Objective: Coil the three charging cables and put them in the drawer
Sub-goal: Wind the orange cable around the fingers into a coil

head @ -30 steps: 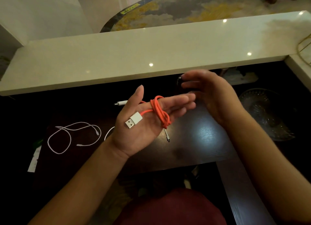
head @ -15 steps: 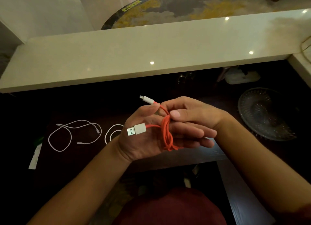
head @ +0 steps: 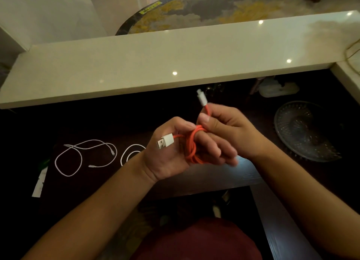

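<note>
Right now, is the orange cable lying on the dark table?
No, the orange cable is wound around the left hand, and the right hand pinches its free end.

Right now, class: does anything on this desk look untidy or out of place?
Yes. One white cable sprawls uncoiled on the dark desk, left of the hands; the orange cable is already wound round the left hand.

Coiled orange cable (head: 191, 148), two white cables (head: 85, 156)

Three cables (head: 191, 146), one glass dish (head: 303, 131)
</note>
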A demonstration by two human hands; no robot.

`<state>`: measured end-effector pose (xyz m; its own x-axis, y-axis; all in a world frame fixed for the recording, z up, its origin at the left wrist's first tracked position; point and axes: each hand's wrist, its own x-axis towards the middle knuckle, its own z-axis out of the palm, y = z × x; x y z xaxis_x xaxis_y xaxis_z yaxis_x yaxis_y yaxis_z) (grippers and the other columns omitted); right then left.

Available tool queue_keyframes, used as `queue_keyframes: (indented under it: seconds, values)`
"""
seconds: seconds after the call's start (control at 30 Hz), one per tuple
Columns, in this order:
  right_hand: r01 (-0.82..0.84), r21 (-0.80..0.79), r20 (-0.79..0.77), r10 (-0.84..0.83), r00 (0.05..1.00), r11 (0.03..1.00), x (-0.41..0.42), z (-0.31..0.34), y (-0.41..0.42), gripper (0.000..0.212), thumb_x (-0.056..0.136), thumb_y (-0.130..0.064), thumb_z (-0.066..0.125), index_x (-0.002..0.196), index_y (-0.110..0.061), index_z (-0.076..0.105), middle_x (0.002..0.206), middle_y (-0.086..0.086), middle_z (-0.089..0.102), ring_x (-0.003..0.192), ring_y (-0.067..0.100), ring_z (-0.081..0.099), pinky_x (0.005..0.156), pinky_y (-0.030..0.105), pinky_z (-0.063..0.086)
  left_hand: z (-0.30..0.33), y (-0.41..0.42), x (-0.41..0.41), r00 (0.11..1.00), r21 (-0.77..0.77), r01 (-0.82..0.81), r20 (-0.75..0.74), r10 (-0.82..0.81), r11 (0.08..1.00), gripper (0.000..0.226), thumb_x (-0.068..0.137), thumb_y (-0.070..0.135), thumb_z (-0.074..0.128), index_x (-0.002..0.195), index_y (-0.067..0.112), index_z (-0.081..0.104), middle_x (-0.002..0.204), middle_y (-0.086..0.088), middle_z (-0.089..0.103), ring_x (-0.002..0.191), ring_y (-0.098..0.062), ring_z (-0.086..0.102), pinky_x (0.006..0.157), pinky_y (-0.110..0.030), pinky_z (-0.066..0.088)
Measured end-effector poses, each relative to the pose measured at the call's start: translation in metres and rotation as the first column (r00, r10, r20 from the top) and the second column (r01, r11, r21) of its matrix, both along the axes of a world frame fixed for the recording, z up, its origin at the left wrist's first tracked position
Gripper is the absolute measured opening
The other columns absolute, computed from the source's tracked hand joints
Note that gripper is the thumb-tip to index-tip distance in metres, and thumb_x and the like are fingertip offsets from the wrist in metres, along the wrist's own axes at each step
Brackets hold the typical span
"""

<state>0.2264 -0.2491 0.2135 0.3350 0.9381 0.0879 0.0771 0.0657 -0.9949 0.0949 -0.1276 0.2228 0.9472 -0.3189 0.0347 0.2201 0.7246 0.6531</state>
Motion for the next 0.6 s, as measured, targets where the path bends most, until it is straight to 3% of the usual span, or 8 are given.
queue_keyframes:
  seconds: [0.13,0.23,0.3,0.43,0.5,0.6]
  values:
    - [0.291,0.094,0.374,-0.305,0.876,0.952,0.011,-0.008,-0.008,0.035,0.101,-0.020,0.056,0.075,0.003,0.054,0.056,0.008,0.050,0.050,0.011,0.047,0.049,0.025,0.039,0.003,0.003,0.002,0.948,-0.012,-0.312,-0.069,0.311,0.950,0.057,0.094,0.024,0.029,0.081,-0.008,0.075,0.101,-0.024,0.075,0.102,-0.038,0.071,0.091,-0.032,0.057]
    - [0.341,0.107,0.473,-0.349,0.809,0.934,0.015,-0.012,-0.014,0.035,0.102,-0.023,0.057,0.077,0.001,0.057,0.057,0.004,0.057,0.048,0.018,0.056,0.048,0.035,0.046,0.003,0.013,-0.001,0.906,0.110,-0.410,-0.060,0.418,0.905,0.053,0.093,0.026,0.033,0.061,0.004,0.069,0.082,-0.018,0.072,0.088,-0.033,0.070,0.084,-0.035,0.052]
    - [0.301,0.076,0.375,-0.307,0.875,0.951,0.015,-0.007,-0.014,0.027,0.103,-0.022,0.057,0.083,-0.004,0.062,0.061,0.005,0.060,0.050,0.018,0.057,0.049,0.033,0.047,0.002,0.011,-0.001,0.916,0.184,-0.390,-0.021,0.400,0.902,0.052,0.092,0.027,0.033,0.052,0.009,0.060,0.071,-0.015,0.064,0.076,-0.031,0.065,0.076,-0.037,0.046]
    - [0.109,0.026,-0.002,-0.109,0.994,0.994,0.018,0.003,-0.012,0.027,0.103,-0.027,0.049,0.094,-0.008,0.067,0.058,0.007,0.055,0.045,0.022,0.048,0.043,0.029,0.041,0.001,0.006,-0.003,0.934,0.102,-0.352,-0.025,0.356,0.930,0.056,0.091,0.034,0.031,0.044,0.014,0.055,0.059,-0.010,0.059,0.063,-0.027,0.060,0.067,-0.033,0.045]
    - [0.023,0.049,-0.224,-0.011,0.974,0.999,0.017,0.006,-0.012,0.029,0.099,-0.033,0.050,0.096,-0.009,0.067,0.060,0.007,0.056,0.045,0.022,0.047,0.043,0.027,0.042,0.001,0.005,-0.005,0.944,0.055,-0.329,-0.020,0.330,0.943,0.056,0.090,0.035,0.032,0.044,0.015,0.056,0.059,-0.010,0.059,0.062,-0.027,0.060,0.067,-0.032,0.046]
    - [-0.064,0.106,-0.383,0.101,0.918,0.992,0.016,0.006,-0.012,0.033,0.099,-0.035,0.046,0.101,-0.011,0.069,0.067,0.008,0.064,0.053,0.021,0.059,0.051,0.029,0.050,0.003,0.003,-0.006,0.944,0.046,-0.329,-0.003,0.329,0.943,0.056,0.090,0.036,0.031,0.044,0.014,0.056,0.059,-0.009,0.059,0.063,-0.026,0.060,0.068,-0.033,0.044]
